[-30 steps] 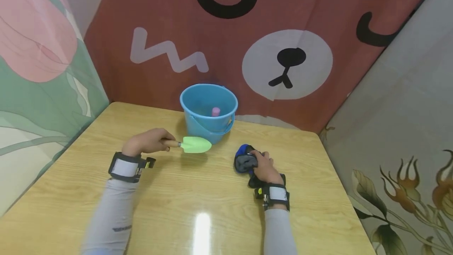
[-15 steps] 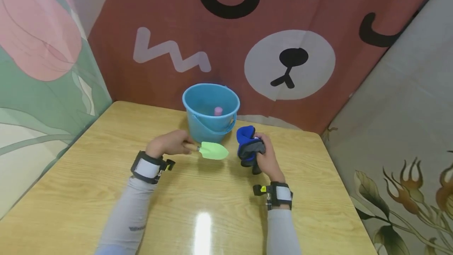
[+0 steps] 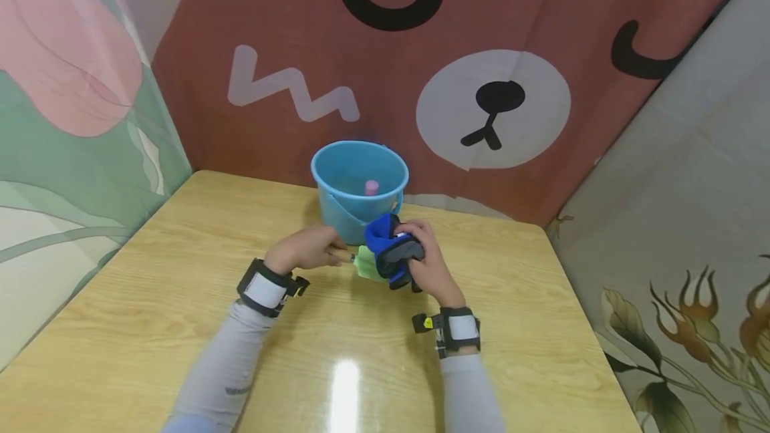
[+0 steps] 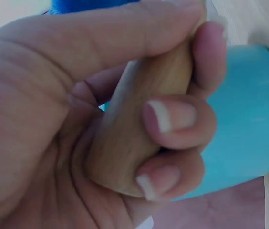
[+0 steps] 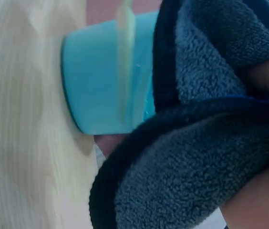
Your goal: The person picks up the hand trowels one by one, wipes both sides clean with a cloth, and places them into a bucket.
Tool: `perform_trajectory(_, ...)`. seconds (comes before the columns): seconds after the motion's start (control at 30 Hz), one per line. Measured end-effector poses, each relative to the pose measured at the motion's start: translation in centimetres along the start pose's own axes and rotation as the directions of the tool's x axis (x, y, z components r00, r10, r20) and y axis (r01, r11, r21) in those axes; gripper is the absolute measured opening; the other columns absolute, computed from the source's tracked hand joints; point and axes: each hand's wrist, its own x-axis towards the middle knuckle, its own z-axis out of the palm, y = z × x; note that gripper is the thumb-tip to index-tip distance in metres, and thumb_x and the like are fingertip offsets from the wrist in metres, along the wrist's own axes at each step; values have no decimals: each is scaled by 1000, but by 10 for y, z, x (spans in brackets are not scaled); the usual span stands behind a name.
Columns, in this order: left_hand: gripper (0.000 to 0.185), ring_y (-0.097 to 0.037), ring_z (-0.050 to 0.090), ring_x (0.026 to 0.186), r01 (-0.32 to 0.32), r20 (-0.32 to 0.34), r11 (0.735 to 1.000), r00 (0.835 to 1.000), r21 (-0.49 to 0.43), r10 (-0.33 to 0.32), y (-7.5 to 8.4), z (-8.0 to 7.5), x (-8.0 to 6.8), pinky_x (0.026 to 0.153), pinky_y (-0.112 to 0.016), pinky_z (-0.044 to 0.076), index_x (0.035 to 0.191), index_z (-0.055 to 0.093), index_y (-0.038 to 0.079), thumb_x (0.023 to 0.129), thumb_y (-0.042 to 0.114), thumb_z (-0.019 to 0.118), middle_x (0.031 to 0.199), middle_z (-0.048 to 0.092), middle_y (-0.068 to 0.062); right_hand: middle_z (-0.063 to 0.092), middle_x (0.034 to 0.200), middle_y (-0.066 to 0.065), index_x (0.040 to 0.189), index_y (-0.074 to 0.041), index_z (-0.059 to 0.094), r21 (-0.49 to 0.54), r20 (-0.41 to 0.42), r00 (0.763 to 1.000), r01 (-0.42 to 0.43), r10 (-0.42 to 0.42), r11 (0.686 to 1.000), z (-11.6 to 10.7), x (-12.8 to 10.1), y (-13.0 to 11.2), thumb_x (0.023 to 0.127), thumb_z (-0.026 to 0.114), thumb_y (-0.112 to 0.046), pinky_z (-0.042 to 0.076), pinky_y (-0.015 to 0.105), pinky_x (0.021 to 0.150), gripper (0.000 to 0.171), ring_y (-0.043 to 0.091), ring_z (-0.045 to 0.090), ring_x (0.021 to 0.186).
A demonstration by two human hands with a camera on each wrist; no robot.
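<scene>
My left hand (image 3: pixel 305 247) grips a small hand trowel by its wooden handle (image 4: pixel 137 126), the fingers curled round it. The trowel's light green blade (image 3: pixel 367 264) points right, its tip hidden in the head view behind a blue and black padded fabric piece (image 3: pixel 391 246). Edge-on in the right wrist view, the blade (image 5: pixel 125 67) shows just beside the fabric's opening. My right hand (image 3: pixel 434 271) pinches this piece, whose grey fleecy lining (image 5: pixel 182 176) is turned outward. I cannot tell whether blade and fabric touch. Both are held above the table in front of a blue bucket (image 3: pixel 341 218).
The bucket stands upright near the table's back edge, its handle hanging down at the front. Inside it a pink rounded end (image 3: pixel 371 187) shows. The wooden table (image 3: pixel 325 346) is bounded by a brown bear curtain (image 3: pixel 289 12) behind and printed curtains at both sides.
My right hand has lifted the fabric piece off the table and carried it left to the trowel. My left hand has moved right, bringing the trowel blade to the fabric.
</scene>
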Motion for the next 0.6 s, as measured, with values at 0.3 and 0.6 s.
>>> perform_trajectory(0.3,18,-10,49,67,-47,-72,994,996,103,55,3,0,-2,65,-28,43,76,65,12,88,10,78,66,47,9,45,130,13,125,-14,66,-82,147,978,-138,149,987,21,3,14,81,54,9,39,55,104,51,33,47,120)
perform_trajectory(0.6,15,-11,51,69,-40,-100,991,994,128,53,1,0,-2,67,-30,44,79,67,12,88,8,79,68,52,8,50,119,7,126,-13,69,-165,186,965,-154,184,974,26,2,15,78,56,9,44,44,95,54,25,50,108)
